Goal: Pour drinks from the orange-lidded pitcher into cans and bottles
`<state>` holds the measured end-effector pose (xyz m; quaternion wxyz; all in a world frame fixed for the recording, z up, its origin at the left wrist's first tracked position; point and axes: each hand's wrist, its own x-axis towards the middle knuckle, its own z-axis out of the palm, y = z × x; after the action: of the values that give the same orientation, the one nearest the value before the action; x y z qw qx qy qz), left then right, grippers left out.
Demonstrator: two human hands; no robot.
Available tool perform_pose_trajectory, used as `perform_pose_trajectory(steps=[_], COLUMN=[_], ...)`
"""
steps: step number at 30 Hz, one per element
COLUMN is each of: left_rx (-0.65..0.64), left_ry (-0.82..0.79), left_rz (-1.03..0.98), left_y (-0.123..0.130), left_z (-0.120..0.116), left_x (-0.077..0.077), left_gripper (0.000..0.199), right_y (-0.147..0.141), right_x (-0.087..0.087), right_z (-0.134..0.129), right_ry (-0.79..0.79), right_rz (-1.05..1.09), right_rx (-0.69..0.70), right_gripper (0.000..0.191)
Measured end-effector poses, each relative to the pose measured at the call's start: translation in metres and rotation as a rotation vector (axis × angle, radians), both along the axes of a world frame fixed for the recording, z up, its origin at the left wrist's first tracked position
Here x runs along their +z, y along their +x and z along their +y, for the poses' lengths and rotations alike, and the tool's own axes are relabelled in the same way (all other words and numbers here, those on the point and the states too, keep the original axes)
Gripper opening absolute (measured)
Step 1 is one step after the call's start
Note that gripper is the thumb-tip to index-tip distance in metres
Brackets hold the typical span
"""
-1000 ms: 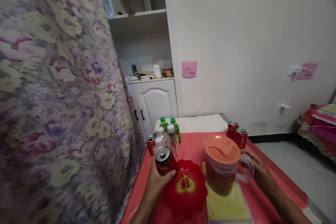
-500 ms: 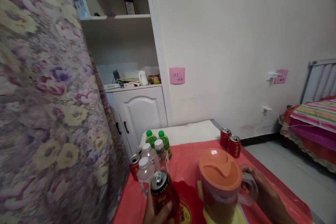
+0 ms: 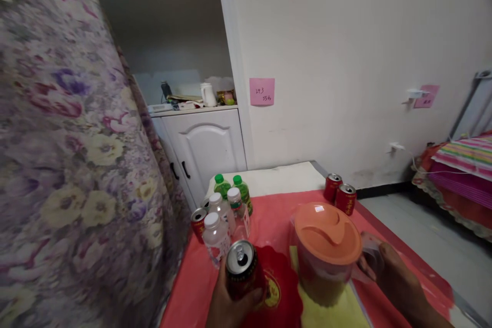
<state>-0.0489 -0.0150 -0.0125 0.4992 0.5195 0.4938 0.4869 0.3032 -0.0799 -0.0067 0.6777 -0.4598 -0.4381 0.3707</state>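
Observation:
My left hand point(image 3: 232, 302) is wrapped round a dark red drink can point(image 3: 246, 277), its top opened. Beneath the can is a red scalloped tray point(image 3: 284, 292) with a gold emblem; whether the can touches it I cannot tell. At the right, my right hand point(image 3: 392, 266) grips the handle of a clear plastic pitcher point(image 3: 326, 282) with an orange lid point(image 3: 326, 230). Something brownish shows in the pitcher's lower part. A yellow cloth point(image 3: 321, 315) lies under it.
Clear bottles with white caps point(image 3: 217, 238), green-capped bottles point(image 3: 242, 192) and a red can point(image 3: 199, 223) cluster at the table's left. Two red cans point(image 3: 346, 199) stand at the back right. A floral curtain point(image 3: 100, 164) hangs left; a white cabinet point(image 3: 207, 148) stands behind.
The camera view has tilted down, so the wall and cabinet sit higher. Both hands keep their holds on the can and the pitcher handle.

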Motion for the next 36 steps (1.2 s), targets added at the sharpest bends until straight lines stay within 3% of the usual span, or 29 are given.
perform_pose_trajectory(steps=[5, 11, 18, 28, 36], left_rx=[0.067, -0.062, -0.177, -0.065, -0.129], left_ry=[0.045, 0.074, 0.066, 0.126, 0.08], left_rz=[-0.029, -0.088, -0.146, -0.063, -0.133], left_y=[0.009, 0.014, 0.011, 0.012, 0.017], left_z=[-0.005, -0.009, -0.016, -0.007, -0.012], left_x=[0.004, 0.013, 0.011, 0.004, 0.01], left_gripper=[0.093, 0.097, 0.095, 0.087, 0.08], right_y=[0.001, 0.006, 0.006, -0.001, -0.008], right_x=[-0.002, -0.008, -0.006, -0.001, -0.002], right_z=[-0.004, -0.005, -0.005, -0.002, -0.003], right_ry=[0.049, 0.016, 0.039, 0.025, 0.042], right_rz=[0.08, 0.049, 0.037, -0.006, 0.033], right_rx=[0.151, 0.115, 0.115, 0.02, -0.057], right_gripper=[0.051, 0.052, 0.05, 0.051, 0.048])
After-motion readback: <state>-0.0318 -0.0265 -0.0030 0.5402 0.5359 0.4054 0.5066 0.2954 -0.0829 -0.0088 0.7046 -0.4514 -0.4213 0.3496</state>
